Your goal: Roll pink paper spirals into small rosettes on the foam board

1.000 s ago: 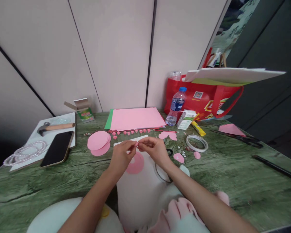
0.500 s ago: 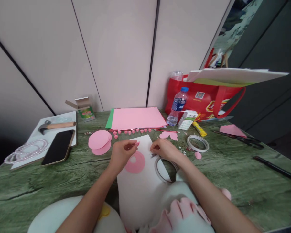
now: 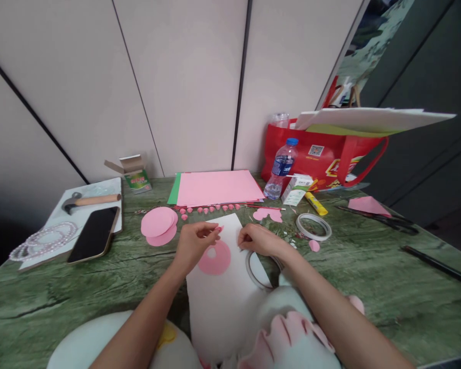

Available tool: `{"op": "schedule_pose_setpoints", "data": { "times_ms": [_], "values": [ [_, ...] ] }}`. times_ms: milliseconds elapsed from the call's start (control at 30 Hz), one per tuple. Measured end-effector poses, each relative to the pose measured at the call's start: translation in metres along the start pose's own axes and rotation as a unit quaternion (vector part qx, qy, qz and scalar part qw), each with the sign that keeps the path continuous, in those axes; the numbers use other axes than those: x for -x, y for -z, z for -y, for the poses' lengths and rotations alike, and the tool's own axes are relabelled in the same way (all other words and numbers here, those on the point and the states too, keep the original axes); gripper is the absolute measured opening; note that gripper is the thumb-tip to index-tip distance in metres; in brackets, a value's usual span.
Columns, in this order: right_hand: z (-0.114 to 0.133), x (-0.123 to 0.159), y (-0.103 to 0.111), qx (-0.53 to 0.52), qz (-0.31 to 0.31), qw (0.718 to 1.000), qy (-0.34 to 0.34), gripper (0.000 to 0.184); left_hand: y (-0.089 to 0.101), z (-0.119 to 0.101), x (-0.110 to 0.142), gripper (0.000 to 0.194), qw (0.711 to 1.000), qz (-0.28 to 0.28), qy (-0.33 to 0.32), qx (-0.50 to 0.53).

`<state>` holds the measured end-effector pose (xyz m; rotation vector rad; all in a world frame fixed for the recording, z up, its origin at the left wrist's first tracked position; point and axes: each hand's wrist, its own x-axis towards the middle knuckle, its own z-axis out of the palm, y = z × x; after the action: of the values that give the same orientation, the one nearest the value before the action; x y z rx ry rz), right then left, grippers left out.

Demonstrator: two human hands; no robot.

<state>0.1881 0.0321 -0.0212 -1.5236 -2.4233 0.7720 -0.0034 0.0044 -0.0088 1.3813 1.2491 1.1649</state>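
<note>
My left hand [image 3: 195, 245] pinches a small pink paper piece [image 3: 220, 228] between thumb and fingertips, above a white sheet [image 3: 226, 307]. Just below it on the sheet lies a pink paper disc [image 3: 215, 258] with a pale spot in it. My right hand [image 3: 258, 240] is closed over the sheet's right edge, fingertips pressed together; what they hold, if anything, is too small to make out. Beside its wrist a roll of tape [image 3: 252, 274] rests on the sheet, partly covered by the forearm.
Behind the sheet are a row of small pink paper buds [image 3: 211, 208] and pink card sheets [image 3: 221, 187]. Pink circles [image 3: 157, 221], a phone [image 3: 94, 234] and a hammer [image 3: 96, 200] lie left. A bottle [image 3: 282, 169], tape roll [image 3: 314, 227], glue stick [image 3: 315, 204] and scissors [image 3: 388, 221] are right.
The fingers of my left hand have shifted slightly on the pink paper piece. My right hand's fingers have curled in a little. Everything else stays in place.
</note>
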Motion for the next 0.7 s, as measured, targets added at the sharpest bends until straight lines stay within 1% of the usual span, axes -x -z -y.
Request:
{"op": "schedule_pose_setpoints", "data": {
  "times_ms": [233,333,500,700],
  "values": [
    [-0.0007,0.0,-0.0007,0.014,-0.004,1.0,0.013,0.014,-0.0005,0.0006,0.0,0.024,1.0,0.001,0.001,-0.005],
    [-0.0006,-0.0001,-0.0012,0.009,-0.003,1.0,0.017,0.013,-0.0008,0.0012,0.0001,0.024,1.0,0.001,0.003,-0.007],
    [0.0026,0.0008,-0.0013,0.038,0.005,0.999,-0.002,0.011,-0.0007,0.0001,0.0002,0.025,1.0,0.002,0.005,-0.007],
    [0.0062,0.0027,-0.0012,0.057,0.01,0.998,-0.012,0.013,-0.0002,0.0001,-0.0001,0.025,1.0,0.004,0.003,-0.007]
  ]
}}
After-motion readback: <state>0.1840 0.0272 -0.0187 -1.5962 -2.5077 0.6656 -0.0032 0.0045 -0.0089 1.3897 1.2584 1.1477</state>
